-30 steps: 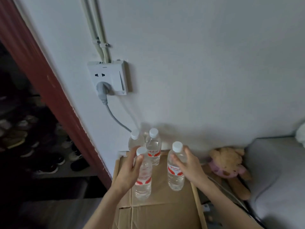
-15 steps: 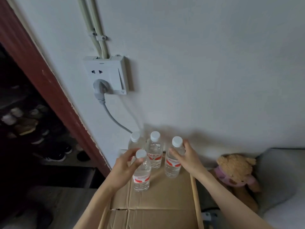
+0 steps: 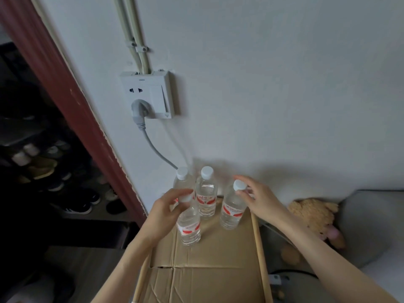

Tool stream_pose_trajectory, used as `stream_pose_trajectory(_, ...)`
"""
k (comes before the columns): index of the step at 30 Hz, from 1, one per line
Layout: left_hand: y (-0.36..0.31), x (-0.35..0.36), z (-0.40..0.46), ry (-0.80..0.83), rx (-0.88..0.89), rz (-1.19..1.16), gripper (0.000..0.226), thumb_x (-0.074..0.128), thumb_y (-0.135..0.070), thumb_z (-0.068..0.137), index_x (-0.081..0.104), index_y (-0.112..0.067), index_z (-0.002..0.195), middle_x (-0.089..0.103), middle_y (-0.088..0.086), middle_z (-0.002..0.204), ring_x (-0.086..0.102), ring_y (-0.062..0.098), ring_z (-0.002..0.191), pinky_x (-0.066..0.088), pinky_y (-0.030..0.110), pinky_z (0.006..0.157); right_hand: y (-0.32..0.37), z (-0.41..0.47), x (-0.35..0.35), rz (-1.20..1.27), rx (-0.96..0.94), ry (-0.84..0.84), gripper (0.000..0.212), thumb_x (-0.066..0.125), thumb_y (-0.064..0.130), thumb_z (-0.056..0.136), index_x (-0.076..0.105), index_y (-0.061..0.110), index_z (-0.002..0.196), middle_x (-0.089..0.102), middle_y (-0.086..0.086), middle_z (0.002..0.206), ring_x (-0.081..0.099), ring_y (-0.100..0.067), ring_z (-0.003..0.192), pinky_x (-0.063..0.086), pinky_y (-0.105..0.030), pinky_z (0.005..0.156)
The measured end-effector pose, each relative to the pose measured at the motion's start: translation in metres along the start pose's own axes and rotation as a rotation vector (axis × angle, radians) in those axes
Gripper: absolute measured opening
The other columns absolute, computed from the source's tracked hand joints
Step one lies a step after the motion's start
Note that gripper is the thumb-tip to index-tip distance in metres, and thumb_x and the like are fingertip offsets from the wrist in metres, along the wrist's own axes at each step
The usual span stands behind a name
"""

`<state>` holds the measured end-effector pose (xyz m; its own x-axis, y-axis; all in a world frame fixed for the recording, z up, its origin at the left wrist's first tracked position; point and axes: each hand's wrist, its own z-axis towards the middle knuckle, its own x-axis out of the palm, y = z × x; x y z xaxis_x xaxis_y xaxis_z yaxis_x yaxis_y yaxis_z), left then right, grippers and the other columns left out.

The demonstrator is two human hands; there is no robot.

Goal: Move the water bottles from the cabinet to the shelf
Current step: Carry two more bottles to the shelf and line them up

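Our left hand (image 3: 168, 209) grasps the cap of the front bottle (image 3: 189, 226) and our right hand (image 3: 260, 199) pinches the right bottle (image 3: 232, 209) on the cardboard surface (image 3: 214, 259).

1. The rear-left clear plastic water bottle with a white cap (image 3: 182, 182) is hidden below its shoulder by the left hand (image 3: 167, 212).
2. The nearest clear bottle's white cap (image 3: 185, 198) is blurred among that hand's fingers.
3. The flattened brown cardboard sheet (image 3: 209, 270) runs off the bottom edge.
4. The dark shoes on the shadowed rack (image 3: 54, 171) are too dim to tell apart.
5. The red bottle labels' print (image 3: 232, 209) is unreadable.
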<state>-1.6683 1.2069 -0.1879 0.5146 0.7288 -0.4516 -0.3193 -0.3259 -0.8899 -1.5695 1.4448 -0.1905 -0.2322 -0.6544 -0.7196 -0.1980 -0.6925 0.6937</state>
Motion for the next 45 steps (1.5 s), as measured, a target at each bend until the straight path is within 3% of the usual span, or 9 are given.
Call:
stream_pose_trajectory(5,-0.013,0.01,0.004,-0.111,-0.041,0.163,0.032,0.072,-0.02,0.075,0.062,-0.022,0.105,0.059,-0.006,0.096,0.057,0.009,0.088,0.046,0.023,0.078,0.011,0.01,-0.004,-0.267,0.128,-0.208,0.038,0.063,0.049,0.079,0.052,0.017,0.096,0.061,0.004,0.091,0.056,-0.017,0.081,0.045,-0.031,0.067)
stream_pose_trajectory(11,-0.017,-0.004,0.006,0.155,0.066,0.136,0.035,0.056,-0.002,0.087,0.058,-0.021,0.116,0.054,-0.014,0.119,0.052,0.01,0.113,0.041,0.019,0.094,0.007,0.001,-0.006,-0.147,-0.016,0.006,0.043,0.051,0.027,0.092,0.041,0.019,0.132,0.048,-0.001,0.135,0.048,-0.02,0.119,0.04,-0.031,0.096)
stream_pose_trajectory(14,-0.019,-0.005,0.007,0.114,0.031,0.131,0.035,0.055,0.002,0.084,0.062,-0.021,0.11,0.056,-0.012,0.107,0.055,0.015,0.104,0.045,0.028,0.093,0.01,0.003,-0.011,-0.17,0.041,-0.034,0.033,0.056,0.03,0.089,0.05,0.02,0.12,0.06,-0.001,0.119,0.057,-0.019,0.101,0.047,-0.032,0.085)
stream_pose_trajectory(18,-0.018,-0.001,0.01,-0.024,0.001,0.28,0.034,0.068,-0.016,0.078,0.064,-0.024,0.111,0.047,-0.008,0.09,0.05,0.003,0.081,0.037,0.019,0.078,0.015,0.008,-0.011,-0.284,0.124,-0.099,0.038,0.063,0.046,0.08,0.05,0.018,0.103,0.061,0.003,0.098,0.057,-0.019,0.09,0.048,-0.036,0.076)
stream_pose_trajectory(20,-0.017,-0.002,0.01,-0.003,0.001,0.304,0.037,0.07,-0.019,0.078,0.062,-0.022,0.114,0.048,-0.005,0.099,0.05,0.003,0.081,0.036,0.016,0.078,0.017,0.009,-0.009,-0.245,0.09,-0.032,0.043,0.059,0.042,0.084,0.047,0.02,0.119,0.057,0.001,0.119,0.054,-0.02,0.106,0.046,-0.035,0.087)
stream_pose_trajectory(23,-0.016,-0.007,0.011,0.122,0.041,0.319,0.041,0.064,-0.01,0.082,0.057,-0.015,0.122,0.05,-0.001,0.123,0.051,0.012,0.105,0.042,0.023,0.09,0.018,0.007,-0.009,-0.209,0.045,0.103,0.047,0.052,0.03,0.09,0.04,0.023,0.135,0.045,0.001,0.141,0.045,-0.02,0.125,0.038,-0.033,0.099)
stream_pose_trajectory(27,-0.016,-0.009,0.01,0.077,0.018,0.313,0.04,0.064,-0.004,0.08,0.058,-0.012,0.118,0.059,0.003,0.112,0.055,0.02,0.102,0.044,0.028,0.09,0.018,0.01,-0.013,-0.285,0.081,0.051,0.032,0.054,0.031,0.088,0.051,0.022,0.118,0.062,-0.005,0.113,0.056,-0.023,0.097,0.047,-0.034,0.079)
stream_pose_trajectory(30,-0.017,-0.007,0.011,-0.006,-0.013,0.322,0.038,0.068,-0.007,0.077,0.059,-0.01,0.114,0.057,0.003,0.101,0.056,0.019,0.093,0.042,0.024,0.083,0.02,0.014,-0.013,-0.308,0.109,0.018,0.032,0.06,0.037,0.085,0.053,0.019,0.111,0.062,-0.005,0.104,0.055,-0.022,0.092,0.048,-0.037,0.078)
stream_pose_trajectory(45,-0.014,-0.004,0.015,-0.151,-0.069,0.302,0.034,0.06,-0.009,0.085,0.057,-0.01,0.119,0.055,0.007,0.108,0.052,0.021,0.099,0.036,0.021,0.082,0.039,0.038,-0.007,-0.314,0.119,-0.015,0.038,0.062,0.036,0.085,0.053,0.01,0.111,0.06,-0.011,0.108,0.053,-0.027,0.098,0.04,-0.033,0.073)
